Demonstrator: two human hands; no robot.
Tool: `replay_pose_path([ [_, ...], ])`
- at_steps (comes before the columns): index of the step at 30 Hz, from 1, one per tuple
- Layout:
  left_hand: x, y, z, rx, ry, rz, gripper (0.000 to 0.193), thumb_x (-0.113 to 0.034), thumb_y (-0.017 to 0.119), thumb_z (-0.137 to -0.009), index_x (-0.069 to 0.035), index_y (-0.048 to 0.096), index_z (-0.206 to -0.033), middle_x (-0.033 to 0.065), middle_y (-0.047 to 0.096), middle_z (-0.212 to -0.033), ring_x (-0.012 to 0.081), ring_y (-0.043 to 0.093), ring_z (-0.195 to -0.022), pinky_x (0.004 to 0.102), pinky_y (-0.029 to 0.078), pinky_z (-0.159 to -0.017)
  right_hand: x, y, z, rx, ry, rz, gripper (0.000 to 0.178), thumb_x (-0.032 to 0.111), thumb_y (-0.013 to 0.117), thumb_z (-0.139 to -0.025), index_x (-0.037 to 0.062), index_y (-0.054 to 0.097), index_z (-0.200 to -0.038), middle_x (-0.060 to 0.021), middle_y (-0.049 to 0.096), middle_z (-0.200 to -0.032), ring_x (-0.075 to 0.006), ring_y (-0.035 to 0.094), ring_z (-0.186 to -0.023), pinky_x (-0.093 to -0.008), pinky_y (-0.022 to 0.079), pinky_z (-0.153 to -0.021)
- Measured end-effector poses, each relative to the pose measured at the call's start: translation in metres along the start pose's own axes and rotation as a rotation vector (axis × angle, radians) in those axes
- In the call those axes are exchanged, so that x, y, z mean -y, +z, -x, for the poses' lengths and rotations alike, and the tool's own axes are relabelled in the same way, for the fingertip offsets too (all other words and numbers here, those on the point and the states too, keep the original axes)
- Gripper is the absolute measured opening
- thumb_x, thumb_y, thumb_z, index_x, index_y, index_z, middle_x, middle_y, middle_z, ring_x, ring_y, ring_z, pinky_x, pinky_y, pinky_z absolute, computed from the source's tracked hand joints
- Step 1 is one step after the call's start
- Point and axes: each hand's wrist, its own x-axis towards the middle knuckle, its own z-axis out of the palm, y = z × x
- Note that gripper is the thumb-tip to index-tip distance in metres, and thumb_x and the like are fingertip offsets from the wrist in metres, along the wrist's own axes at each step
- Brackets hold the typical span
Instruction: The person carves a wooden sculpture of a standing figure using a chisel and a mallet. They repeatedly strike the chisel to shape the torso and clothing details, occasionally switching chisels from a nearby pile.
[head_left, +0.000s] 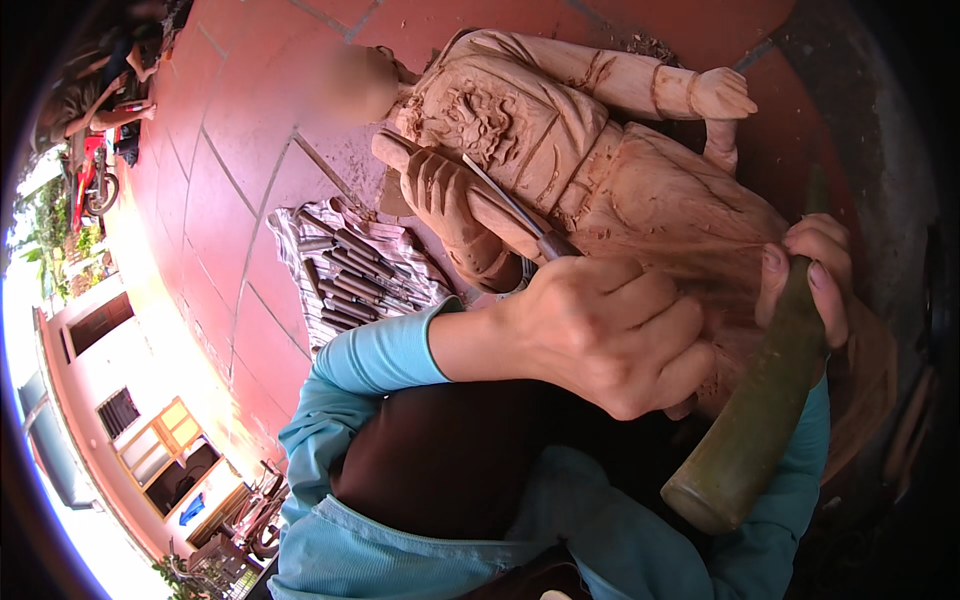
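My left hand (615, 335) is closed in a fist around a carving chisel (553, 243). The chisel's thin metal blade points up and left, over the carved arm of a wooden statue (590, 150). Blue-sleeved, my right arm reaches round to the right side, where my right hand (822, 262) grips the narrow end of a greenish, tapered mallet (750, 420). Its thick round end hangs toward my lap, apart from the chisel. The reddish-brown statue lies in front of me, with a carved beast face on its chest and folded robes.
A striped cloth (300, 240) with several carving tools (355, 270) lies on the red tiled floor (225, 130), left of the statue. Wood shavings (650, 46) are scattered beyond it. At the far left are a person (105, 110), a red motorbike (92, 180) and a building (120, 370).
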Motion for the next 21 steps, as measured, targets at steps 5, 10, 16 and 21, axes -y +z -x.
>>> replay_pose_path([
  [5,0.004,-0.001,0.002,0.064,-0.03,0.101,0.03,-0.004,0.071,-0.063,-0.011,0.043,-0.055,-0.0033,0.039,-0.054,0.0088,0.042,-0.044,0.0224,0.029,-0.036,-0.002,-0.003,0.0,0.021,-0.01,-0.001,0.052,-0.01,0.057,-0.086,0.0079,0.032,-0.129,-0.0183,0.051,-0.093,-0.0248,0.049,-0.071,-0.0406,0.046,-0.057],
  [10,0.009,-0.005,0.002,0.179,-0.064,0.187,0.024,-0.004,0.071,-0.063,-0.009,0.049,-0.057,-0.0024,0.042,-0.056,0.0097,0.044,-0.044,0.0239,0.032,-0.036,-0.003,-0.003,-0.002,0.03,-0.013,0.004,0.053,-0.01,0.056,-0.086,0.0079,0.032,-0.129,-0.0183,0.051,-0.093,-0.0243,0.048,-0.07,-0.04,0.046,-0.057],
  [16,0.019,-0.014,0.008,0.252,0.006,0.293,0.014,-0.012,0.068,-0.063,-0.006,0.055,-0.065,-0.0013,0.045,-0.058,0.0107,0.049,-0.047,0.0243,0.036,-0.038,-0.004,0.0,0.0,0.006,-0.024,-0.003,0.053,-0.01,0.057,-0.085,0.008,0.032,-0.129,-0.0187,0.051,-0.093,-0.0243,0.048,-0.07,-0.0398,0.046,-0.057],
  [21,0.021,-0.017,0.015,0.351,0.118,0.344,0.014,-0.016,0.065,-0.063,-0.006,0.057,-0.068,-0.0014,0.047,-0.06,0.0105,0.05,-0.049,0.0234,0.035,-0.038,-0.004,-0.004,0.005,-0.006,0.001,-0.02,0.053,-0.011,0.061,-0.082,0.0077,0.037,-0.126,-0.0166,0.052,-0.094,-0.0249,0.05,-0.073,-0.04,0.047,-0.061],
])
